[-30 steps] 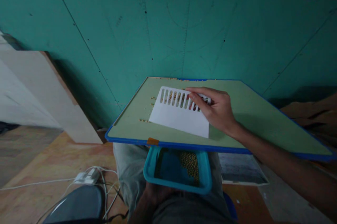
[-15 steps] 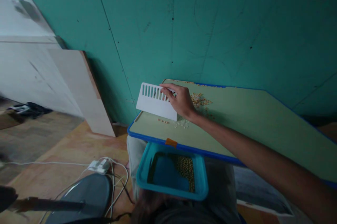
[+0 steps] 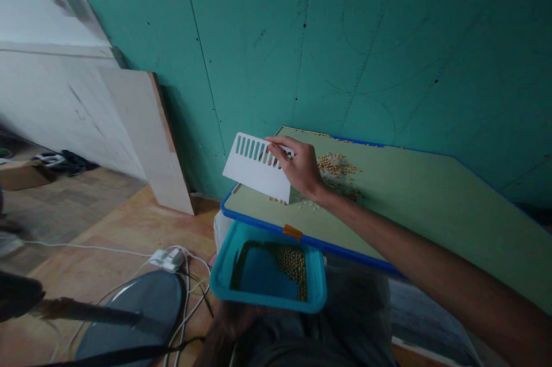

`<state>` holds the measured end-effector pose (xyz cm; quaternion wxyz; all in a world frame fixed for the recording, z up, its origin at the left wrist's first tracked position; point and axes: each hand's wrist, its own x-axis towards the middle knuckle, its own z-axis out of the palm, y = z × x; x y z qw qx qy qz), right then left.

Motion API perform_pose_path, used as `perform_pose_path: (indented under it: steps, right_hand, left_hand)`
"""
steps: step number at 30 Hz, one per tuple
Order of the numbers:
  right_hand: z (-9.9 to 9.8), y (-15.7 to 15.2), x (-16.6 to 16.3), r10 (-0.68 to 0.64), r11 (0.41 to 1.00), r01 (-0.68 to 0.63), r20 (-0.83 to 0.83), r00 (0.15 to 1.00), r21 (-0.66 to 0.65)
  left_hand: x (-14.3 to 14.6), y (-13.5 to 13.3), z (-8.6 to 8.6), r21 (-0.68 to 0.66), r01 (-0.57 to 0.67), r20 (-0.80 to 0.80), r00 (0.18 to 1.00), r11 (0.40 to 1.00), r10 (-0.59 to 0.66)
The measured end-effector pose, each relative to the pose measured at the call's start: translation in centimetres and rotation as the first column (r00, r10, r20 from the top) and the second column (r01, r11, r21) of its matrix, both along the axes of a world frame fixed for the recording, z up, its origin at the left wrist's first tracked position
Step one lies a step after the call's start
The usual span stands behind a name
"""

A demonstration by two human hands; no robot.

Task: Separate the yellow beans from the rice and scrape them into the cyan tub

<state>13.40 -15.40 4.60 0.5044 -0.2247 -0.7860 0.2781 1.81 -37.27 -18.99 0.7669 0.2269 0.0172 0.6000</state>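
Note:
My right hand [image 3: 297, 165] is closed on a white slotted plastic scraper [image 3: 259, 174], gripping it by its slotted upper edge. The scraper is tilted above the left end of the pale green tabletop [image 3: 409, 194], its lower right corner close to some yellow beans. A larger pile of yellow beans [image 3: 336, 164] lies beyond my wrist, with small pale bits around it. My left hand [image 3: 237, 319] is at the near edge of a turquoise plastic basin [image 3: 267, 301] and holds it from below; its fingers are mostly hidden. More beans [image 3: 293, 263] lie in the basin's right side.
Blue edging [image 3: 254, 216] with orange tape [image 3: 293, 233] runs along the table front. Behind stands a green wall [image 3: 259, 56]. A board [image 3: 150, 137] leans at left. On the floor are a power strip with cables [image 3: 170, 259] and a round grey base [image 3: 142, 309].
The basin has shifted left and slightly nearer to me, with my left hand now clearer under it. The scraper has tipped lower at its right corner. The camera view has turned slightly left.

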Motion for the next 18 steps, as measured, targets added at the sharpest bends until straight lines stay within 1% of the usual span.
perform_pose_path:
  steps: [4, 8, 10, 13, 16, 18]
  right_hand:
    - [0.0, -0.7, 0.5, -0.022, 1.000, 0.022, 0.027, 0.999, 0.001]
    - [-0.4, -1.2, 0.4, -0.016, 0.999, 0.016, 0.029, 0.999, -0.031]
    - [-0.6, -1.7, 0.2, 0.015, 0.999, -0.013, 0.034, 0.999, -0.048]
    - [-0.7, -2.9, 0.0, 0.039, 0.999, -0.037, 0.043, 0.998, -0.040]
    - [-0.9, -4.5, -0.1, 0.062, 0.998, -0.061, 0.054, 0.997, -0.012]
    - [-0.9, -5.3, -0.2, 0.103, 0.994, -0.105, 0.085, 0.991, 0.019]
  left_hand:
    - [0.3, 0.3, 0.7, 0.031, 0.045, 0.035, 0.998, 0.998, -0.046]
    - [0.3, 0.7, 1.1, 0.074, 0.040, 0.065, 0.997, 0.996, -0.045]
    - [0.2, 0.9, 1.5, 0.044, 0.048, 0.070, 0.996, 0.998, -0.051]
    - [0.2, 0.9, 2.0, 0.027, 0.071, 0.074, 0.995, 0.997, -0.073]
    - [0.3, 0.6, 1.6, 0.035, 0.047, 0.071, 0.996, 0.998, -0.049]
    - [0.3, 0.4, 0.9, -0.036, 0.007, 0.068, 0.998, 0.999, -0.004]
